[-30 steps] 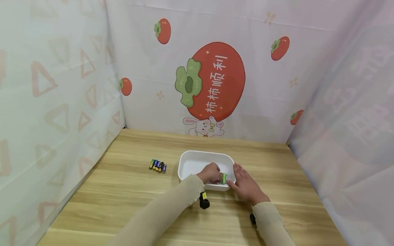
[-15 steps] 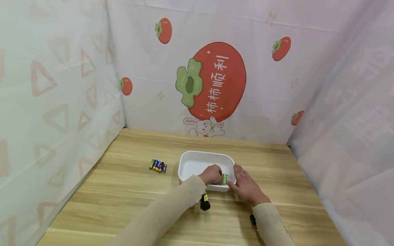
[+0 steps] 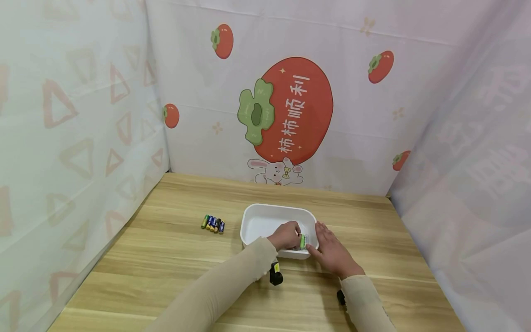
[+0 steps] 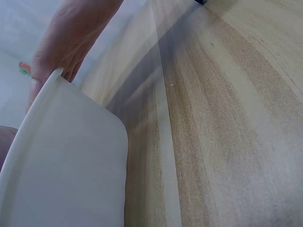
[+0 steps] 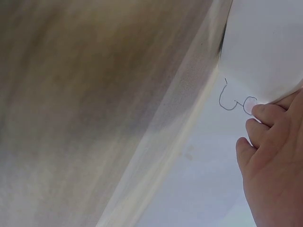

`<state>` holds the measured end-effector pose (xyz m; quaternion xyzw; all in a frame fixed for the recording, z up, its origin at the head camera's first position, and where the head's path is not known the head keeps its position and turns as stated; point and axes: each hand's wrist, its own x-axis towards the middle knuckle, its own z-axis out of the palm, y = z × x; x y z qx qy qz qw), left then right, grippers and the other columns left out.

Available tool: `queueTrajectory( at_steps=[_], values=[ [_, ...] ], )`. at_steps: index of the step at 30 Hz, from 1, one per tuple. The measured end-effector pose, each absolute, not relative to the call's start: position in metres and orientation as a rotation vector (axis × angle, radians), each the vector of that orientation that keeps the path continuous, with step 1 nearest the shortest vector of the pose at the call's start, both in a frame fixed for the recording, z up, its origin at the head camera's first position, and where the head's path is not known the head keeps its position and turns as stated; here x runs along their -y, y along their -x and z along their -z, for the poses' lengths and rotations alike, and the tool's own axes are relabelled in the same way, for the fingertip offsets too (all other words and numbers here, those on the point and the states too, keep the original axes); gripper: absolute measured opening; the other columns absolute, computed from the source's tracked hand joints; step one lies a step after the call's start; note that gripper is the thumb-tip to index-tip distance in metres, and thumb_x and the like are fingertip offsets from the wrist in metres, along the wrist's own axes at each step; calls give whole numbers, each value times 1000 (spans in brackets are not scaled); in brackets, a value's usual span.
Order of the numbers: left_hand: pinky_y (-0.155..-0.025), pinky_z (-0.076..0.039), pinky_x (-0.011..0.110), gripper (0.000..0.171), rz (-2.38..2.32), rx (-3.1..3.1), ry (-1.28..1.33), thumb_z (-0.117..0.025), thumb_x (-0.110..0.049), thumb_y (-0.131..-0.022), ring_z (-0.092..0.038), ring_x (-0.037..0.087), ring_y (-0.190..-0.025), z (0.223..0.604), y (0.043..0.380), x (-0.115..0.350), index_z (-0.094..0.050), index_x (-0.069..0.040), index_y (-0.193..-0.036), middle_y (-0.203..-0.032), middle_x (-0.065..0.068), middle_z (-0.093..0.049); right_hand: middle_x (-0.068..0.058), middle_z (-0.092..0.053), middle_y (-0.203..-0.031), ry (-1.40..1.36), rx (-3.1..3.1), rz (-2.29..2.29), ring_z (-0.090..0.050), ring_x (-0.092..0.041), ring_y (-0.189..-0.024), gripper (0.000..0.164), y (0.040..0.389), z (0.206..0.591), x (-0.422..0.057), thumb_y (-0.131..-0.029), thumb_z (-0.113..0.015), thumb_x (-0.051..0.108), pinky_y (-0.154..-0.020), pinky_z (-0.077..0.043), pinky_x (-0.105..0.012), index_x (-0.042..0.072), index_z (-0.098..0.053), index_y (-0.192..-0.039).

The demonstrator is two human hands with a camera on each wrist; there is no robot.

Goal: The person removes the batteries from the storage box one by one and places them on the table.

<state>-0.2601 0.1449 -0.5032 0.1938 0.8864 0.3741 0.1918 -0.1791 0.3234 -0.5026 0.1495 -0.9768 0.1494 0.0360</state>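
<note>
A white rectangular box [image 3: 265,213] stands on the wooden table. My left hand [image 3: 285,235] reaches over its near wall with fingers curled down inside, pinching a battery that the hand mostly hides. Right beside those fingertips, green batteries [image 3: 302,241] lie in the box's near right corner. My right hand [image 3: 334,251] rests against the outside of the right wall, fingers straight, thumb at the near rim corner. The left wrist view shows the box's outer wall [image 4: 80,156] and part of the right hand [image 4: 66,42]. In the right wrist view the left hand [image 5: 279,146] reaches over the wall.
Several batteries [image 3: 213,224] lie side by side in a row on the table [image 3: 166,258], left of the box. White printed cloth [image 3: 199,152] hangs behind the table and along both sides. Black wrist cameras [image 3: 275,274] sit below the sleeves.
The left hand has shifted very slightly right and adjusted its fingers beside the green batteries. The right hand stays at the box's right wall, and the row of batteries outside lies as before.
</note>
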Motion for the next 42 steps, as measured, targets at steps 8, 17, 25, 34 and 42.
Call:
queueTrajectory(
  at_steps=[8, 17, 25, 34, 42],
  values=[
    [-58, -46, 25, 11, -1095, -2484, -564, -68, -15, -86, -55, 13, -65, 500, 261, -144, -62, -10, -93, -78, -2, -59, -25, -22, -155, -457, 3002, -453, -20, -38, -143, 82, 180, 498, -323, -101, -44, 50, -116, -20, -50, -11, -20, -149],
    [-53, -50, 24, 18, -1224, -2384, -501, -72, -6, -77, -59, 13, -59, 502, 264, -144, -61, -9, -90, -76, 1, -61, -25, -21, -155, -462, 3016, -447, -19, -37, -143, 84, 181, 500, -324, -100, -42, 53, -116, -20, -49, -10, -18, -149],
    [-56, -55, 25, 17, -1379, -2239, -358, -72, -3, -82, -61, 15, -66, 496, 265, -142, -61, -6, -93, -86, 5, -59, -25, -21, -155, -458, 3012, -444, -19, -38, -143, 83, 182, 499, -324, -100, -42, 52, -116, -20, -50, -11, -18, -149],
    [-54, -54, 23, 23, -1428, -2210, -348, -75, -1, -80, -61, 14, -60, 493, 264, -137, -61, -6, -97, -81, 5, -62, -25, -21, -155, -447, 3034, -458, -18, -37, -144, 84, 180, 501, -323, -100, -42, 53, -116, -19, -50, -10, -16, -150],
    [-59, -56, 24, 23, -1469, -2170, -347, -74, 0, -82, -63, 16, -65, 486, 266, -128, -63, -5, -102, -87, 6, -62, -25, -21, -156, -430, 3036, -450, -18, -37, -144, 85, 180, 502, -322, -100, -41, 54, -116, -18, -51, -9, -16, -150]
  ],
)
